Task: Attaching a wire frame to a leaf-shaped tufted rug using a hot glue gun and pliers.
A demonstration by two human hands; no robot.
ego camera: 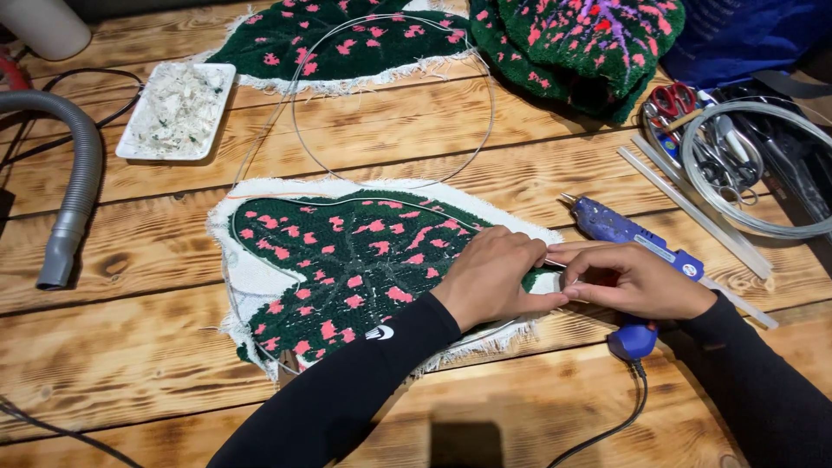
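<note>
Left hand (496, 276) presses leaf rug's (347, 273) right tip on bench (130, 347), right hand (637, 279) pinching wire (555, 262) there; wire appears laid along upper edge, lower edge seemingly unfinished, glue gun (628, 238) idle beside.

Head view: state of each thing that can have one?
Left hand: pressing on the leaf rug's edge.
Right hand: pinching the wire at that edge.
Leaf rug: lying flat, wire along its rim.
Glue gun: lying on the table, corded.
Scissors: closed.
Tray: full of white scraps.
</note>
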